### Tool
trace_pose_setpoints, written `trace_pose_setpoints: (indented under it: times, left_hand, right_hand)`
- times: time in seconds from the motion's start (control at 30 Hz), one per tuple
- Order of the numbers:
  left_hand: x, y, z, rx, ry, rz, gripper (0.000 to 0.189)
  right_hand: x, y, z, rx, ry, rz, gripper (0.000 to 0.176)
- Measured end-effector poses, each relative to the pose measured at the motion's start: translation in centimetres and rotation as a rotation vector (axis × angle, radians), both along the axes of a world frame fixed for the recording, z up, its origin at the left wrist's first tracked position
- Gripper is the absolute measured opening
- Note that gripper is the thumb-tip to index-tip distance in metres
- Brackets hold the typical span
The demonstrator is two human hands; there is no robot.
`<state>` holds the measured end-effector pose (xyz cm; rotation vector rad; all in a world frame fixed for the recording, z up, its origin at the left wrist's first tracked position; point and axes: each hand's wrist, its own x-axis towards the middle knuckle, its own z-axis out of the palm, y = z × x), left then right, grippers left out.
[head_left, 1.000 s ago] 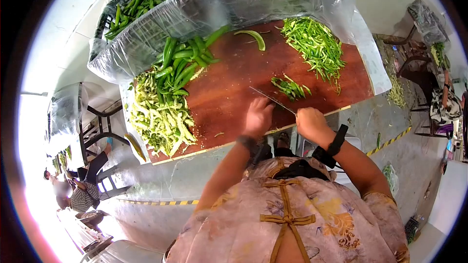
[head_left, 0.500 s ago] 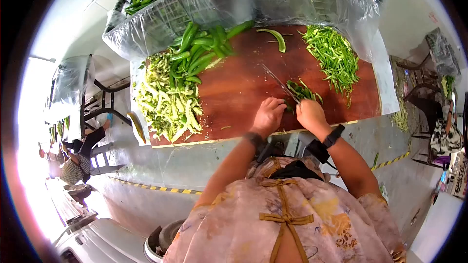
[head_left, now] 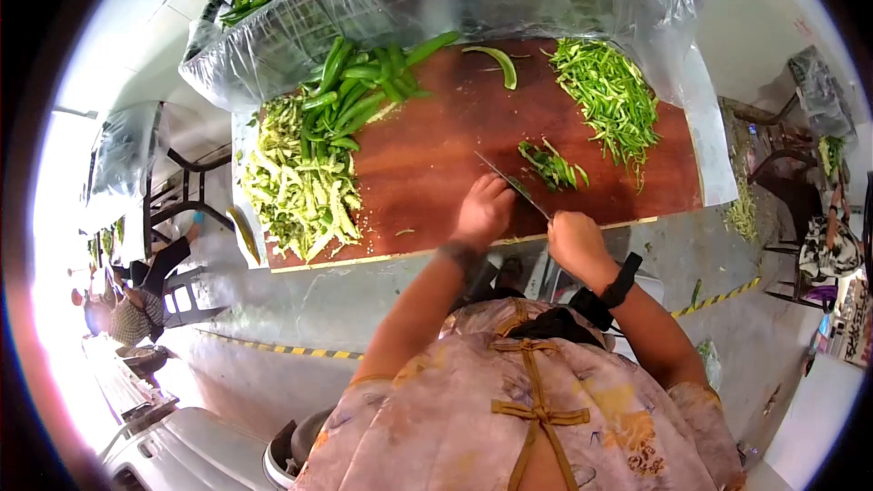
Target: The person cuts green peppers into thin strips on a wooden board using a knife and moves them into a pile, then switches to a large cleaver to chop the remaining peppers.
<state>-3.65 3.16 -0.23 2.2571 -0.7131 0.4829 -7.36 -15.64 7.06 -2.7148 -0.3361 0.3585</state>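
Observation:
My right hand is closed around the handle of a knife, whose thin blade points up and left over the red-brown board. Beside the blade, my left hand has its fingers curled; what they hold, if anything, is hidden. Just right of the blade lies a small heap of cut green pepper. Shredded green pepper is piled at the board's right. Whole green peppers lie at the upper left, above a pile of pale pepper cores. A curved pepper piece rests near the back edge.
Plastic-lined crates stand along the board's back edge, the left one holding green peppers. Another person is at the far left, and one more at the far right. Yellow-black tape marks the floor.
My left hand has moved left, away from the cut heap. The knife has shifted left and down with my right hand, leaving the heap separate from the blade. The whole view has shifted slightly.

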Motion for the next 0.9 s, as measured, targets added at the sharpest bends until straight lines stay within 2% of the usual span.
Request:
trace_pose_setpoints:
  times: [0.23,0.4,0.53,0.7,0.9]
  left_hand:
    - [0.7,0.5,-0.7,-0.07,0.01,-0.037,0.019]
    - [0.4,0.2,-0.6,-0.134,-0.003,-0.014,0.019]
    - [0.5,0.1,-0.8,-0.144,-0.017,0.037,0.016]
    - [0.4,0.4,0.6,-0.102,0.025,0.008,0.014]
    - [0.6,0.3,0.6,-0.121,0.0,-0.007,0.013]
  right_hand:
    - [2.8,2.5,-0.5,0.006,-0.013,-0.008,0.023]
    - [4.6,3.3,-1.6,0.052,-0.103,-0.127,0.027]
    - [2.8,1.6,-0.1,-0.031,-0.144,-0.121,0.027]
    - [-0.1,1.3,1.2,-0.047,-0.024,-0.033,0.021]
    - [0.0,1.1,0.5,-0.073,-0.011,-0.057,0.015]
